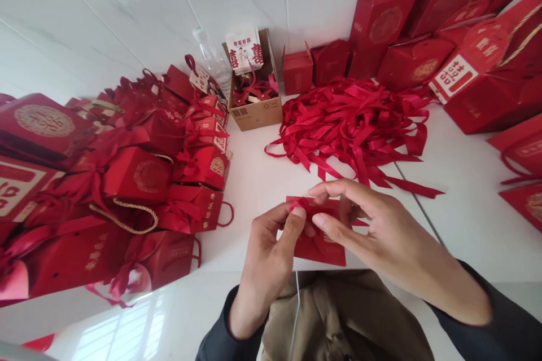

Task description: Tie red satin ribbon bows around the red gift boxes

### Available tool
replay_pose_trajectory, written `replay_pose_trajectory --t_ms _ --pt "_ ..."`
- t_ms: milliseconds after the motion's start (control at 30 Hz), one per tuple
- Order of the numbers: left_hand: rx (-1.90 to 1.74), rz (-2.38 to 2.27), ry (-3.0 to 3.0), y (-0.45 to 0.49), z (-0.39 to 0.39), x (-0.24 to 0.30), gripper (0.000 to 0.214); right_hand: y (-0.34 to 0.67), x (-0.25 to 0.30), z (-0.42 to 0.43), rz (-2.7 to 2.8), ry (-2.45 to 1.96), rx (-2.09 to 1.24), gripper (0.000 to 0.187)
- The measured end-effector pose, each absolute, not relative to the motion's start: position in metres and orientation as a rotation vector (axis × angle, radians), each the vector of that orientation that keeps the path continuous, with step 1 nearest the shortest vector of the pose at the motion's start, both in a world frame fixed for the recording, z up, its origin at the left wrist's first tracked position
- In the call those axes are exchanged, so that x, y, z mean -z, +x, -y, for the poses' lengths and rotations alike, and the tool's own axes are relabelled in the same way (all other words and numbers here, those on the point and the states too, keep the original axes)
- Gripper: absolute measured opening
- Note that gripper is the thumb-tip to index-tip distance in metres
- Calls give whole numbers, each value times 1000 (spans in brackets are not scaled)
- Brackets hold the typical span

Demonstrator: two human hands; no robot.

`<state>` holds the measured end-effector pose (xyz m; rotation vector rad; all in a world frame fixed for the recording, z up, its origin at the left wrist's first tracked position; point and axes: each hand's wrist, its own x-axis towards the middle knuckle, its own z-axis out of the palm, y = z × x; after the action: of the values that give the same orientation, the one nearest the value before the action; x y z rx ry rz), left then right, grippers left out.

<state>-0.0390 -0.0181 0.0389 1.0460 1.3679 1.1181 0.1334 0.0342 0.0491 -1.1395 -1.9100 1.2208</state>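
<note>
Close to the table's front edge lies a small red gift box with gold print, partly covered by both hands. My left hand pinches a red ribbon between thumb and forefinger above the box. My right hand hovers just to the right, its thumb and forefinger spread apart beside the ribbon, with no grip visible. Its other fingers are partly hidden. Past the hands, a heap of loose red ribbons spreads over the white table.
Many red gift boxes, several tied with bows, crowd the left side. A cardboard box with printed cards stands against the tiled wall, beside a clear plastic bottle. More red boxes line the back right.
</note>
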Motion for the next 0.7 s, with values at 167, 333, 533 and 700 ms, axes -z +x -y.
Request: replay_pose_trajectory --t_ms 167,333,533,700 --pt "-1182 -1410 971 -36 22 -37 34 134 -47 -31 1922 -1189 -1204 16" --pt "-1169 -1417 960 -35 24 -38 29 134 -47 -29 1881 -1138 -1316 9" --pt "-1211 -1396 930 -33 24 -37 29 134 -44 -28 1909 -1143 -1274 10" --pt "-1247 -1396 876 -32 26 -37 27 136 -43 -28 1811 -1247 -1192 7"
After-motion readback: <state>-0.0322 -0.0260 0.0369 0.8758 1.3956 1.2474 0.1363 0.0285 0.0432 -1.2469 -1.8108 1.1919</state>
